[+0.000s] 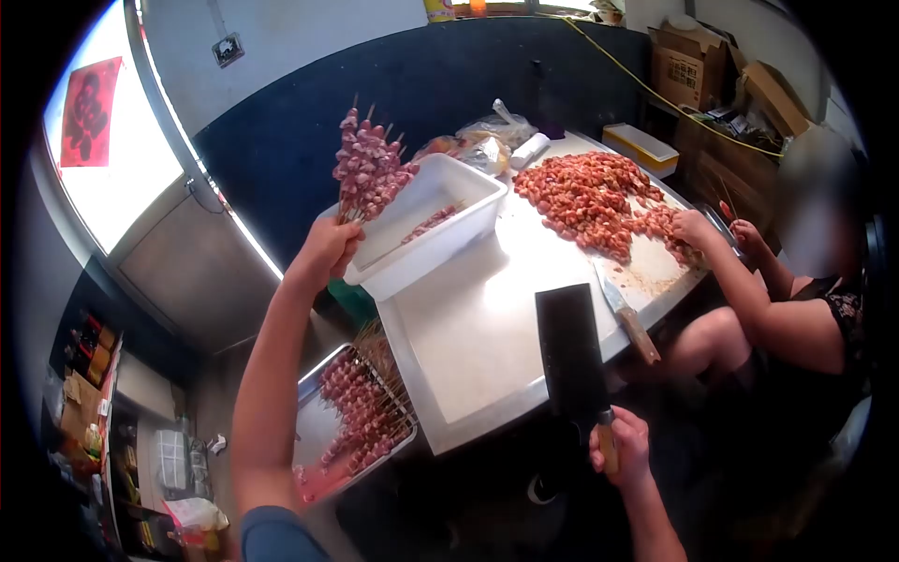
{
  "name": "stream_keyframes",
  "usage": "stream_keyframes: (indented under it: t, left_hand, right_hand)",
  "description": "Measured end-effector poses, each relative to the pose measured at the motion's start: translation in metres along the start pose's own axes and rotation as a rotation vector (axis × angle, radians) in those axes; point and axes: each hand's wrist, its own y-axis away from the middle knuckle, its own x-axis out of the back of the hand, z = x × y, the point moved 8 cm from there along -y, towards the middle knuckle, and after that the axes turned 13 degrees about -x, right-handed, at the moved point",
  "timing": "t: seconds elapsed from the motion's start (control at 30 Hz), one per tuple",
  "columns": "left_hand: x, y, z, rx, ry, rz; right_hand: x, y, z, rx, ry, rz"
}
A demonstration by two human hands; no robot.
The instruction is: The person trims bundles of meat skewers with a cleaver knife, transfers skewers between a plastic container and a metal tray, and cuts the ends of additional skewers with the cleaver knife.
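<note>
My left hand (339, 245) is closed round the sticks of a bunch of meat skewers (367, 169), raised with the meat upward. Just beside it stands a white plastic tub (435, 248) with a skewer or so (433, 225) lying inside. In my right hand (626, 445) is the wooden handle of a cleaver (569, 342), its broad dark blade pointing up in front of the table edge. Below my left forearm, a metal tray (309, 412) holds several more meat skewers (361, 412).
A white table (459, 365) carries a large heap of cut meat (585, 197) and a knife (626, 314) near its edge. At the right a seated person's hands (693, 228) work by the meat. Plastic bags (487, 140) and a yellow box (641, 150) are at the back.
</note>
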Motion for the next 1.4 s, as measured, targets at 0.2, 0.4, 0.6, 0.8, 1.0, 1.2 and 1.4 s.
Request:
stream_keyframes:
  t: [0.2,0.4,0.6,0.8,1.0,1.2,1.4]
  left_hand:
    - [-0.014,-0.081,-0.046,0.178,-0.046,-0.188]
    - [-0.03,-0.13,-0.098,0.3,-0.175,-0.43]
    - [-0.005,-0.155,-0.126,-0.044,-0.897,-0.285]
    - [0.022,-0.126,-0.06,-0.465,-0.91,0.078]
    - [0.056,0.015,-0.015,-0.561,-0.396,0.472]
    - [0.066,0.176,-0.09,-0.32,-0.229,0.557]
    - [0.091,0.298,-0.162,-0.021,-0.047,0.751]
  right_hand:
    - [-0.004,-0.006,0.009,0.002,-0.158,-0.031]
    - [-0.006,-0.013,0.015,0.01,-0.204,-0.023]
    - [-0.011,-0.019,0.014,0.024,-0.248,-0.043]
    - [-0.015,-0.015,0.013,0.032,-0.104,-0.036]
    - [-0.018,-0.016,0.011,0.082,0.041,-0.024]
    - [-0.024,-0.009,0.002,0.281,0.278,0.021]
    - [-0.03,0.0,-0.012,0.464,0.691,0.188]
